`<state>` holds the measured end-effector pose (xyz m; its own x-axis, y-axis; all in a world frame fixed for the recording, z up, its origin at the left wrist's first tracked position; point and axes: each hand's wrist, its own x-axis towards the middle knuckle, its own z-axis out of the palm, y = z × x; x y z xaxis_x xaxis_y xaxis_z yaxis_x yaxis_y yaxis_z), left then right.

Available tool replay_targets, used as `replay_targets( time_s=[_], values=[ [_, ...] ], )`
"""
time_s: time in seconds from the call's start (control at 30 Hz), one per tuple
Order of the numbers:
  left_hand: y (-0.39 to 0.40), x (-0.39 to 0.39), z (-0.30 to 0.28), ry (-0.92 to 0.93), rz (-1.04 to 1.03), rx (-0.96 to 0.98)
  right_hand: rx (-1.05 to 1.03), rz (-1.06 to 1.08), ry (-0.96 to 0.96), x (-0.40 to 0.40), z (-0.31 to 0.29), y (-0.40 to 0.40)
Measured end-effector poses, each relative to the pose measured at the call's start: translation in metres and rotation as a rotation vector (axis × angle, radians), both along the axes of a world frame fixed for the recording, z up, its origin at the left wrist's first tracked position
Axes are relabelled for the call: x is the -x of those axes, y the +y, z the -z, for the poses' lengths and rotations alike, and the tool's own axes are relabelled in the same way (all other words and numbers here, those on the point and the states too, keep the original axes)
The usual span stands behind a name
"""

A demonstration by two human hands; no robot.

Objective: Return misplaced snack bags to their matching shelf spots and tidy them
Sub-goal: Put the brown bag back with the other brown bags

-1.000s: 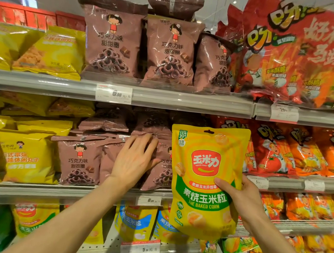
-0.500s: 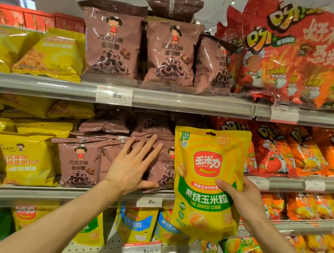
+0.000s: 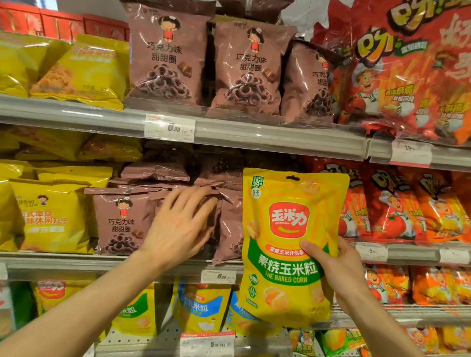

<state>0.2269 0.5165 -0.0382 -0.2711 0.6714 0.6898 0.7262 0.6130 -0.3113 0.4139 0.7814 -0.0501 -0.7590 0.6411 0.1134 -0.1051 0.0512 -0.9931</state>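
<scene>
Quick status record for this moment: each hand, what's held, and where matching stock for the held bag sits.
left hand: fingers spread, pressing on the brown chocolate ring bags on the middle shelf
right hand: gripping the yellow baked corn bag by its right edge, upright, in front of the shelves
matching stock: similar corn bags on the shelf below
held bag placed: not yet

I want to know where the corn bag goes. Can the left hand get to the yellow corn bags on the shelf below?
Probably yes. The left hand rests open on the brown bags, holding nothing. The matching corn bags sit on the shelf just beneath, fronts uncovered. The held corn bag hangs to the right, covering only some.
</scene>
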Motion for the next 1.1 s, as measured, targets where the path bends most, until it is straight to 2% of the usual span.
replay_targets(
  time_s=[0.13, 0.33, 0.63, 0.73, 0.93, 1.1],
  values=[
    [-0.023, 0.000, 0.009, -0.126, -0.199, -0.098, 0.010, -0.024, 0.002, 0.007, 0.000, -0.006],
    [-0.028, 0.003, 0.004, -0.240, -0.280, -0.128, 0.010, -0.036, -0.008, 0.009, -0.003, -0.013],
    [-0.024, 0.027, 0.007, -0.418, 0.029, -0.107, 0.028, -0.008, -0.009, 0.004, -0.002, -0.007],
    [-0.020, 0.033, 0.016, -0.347, 0.017, -0.105, 0.028, -0.010, -0.002, 0.003, -0.003, -0.009],
    [-0.015, 0.032, 0.022, -0.172, -0.226, -0.007, 0.010, -0.008, -0.009, 0.003, -0.002, -0.010],
    [-0.018, 0.026, 0.026, -0.053, -0.212, 0.017, -0.008, -0.002, -0.004, 0.001, 0.001, -0.009]
  ],
)
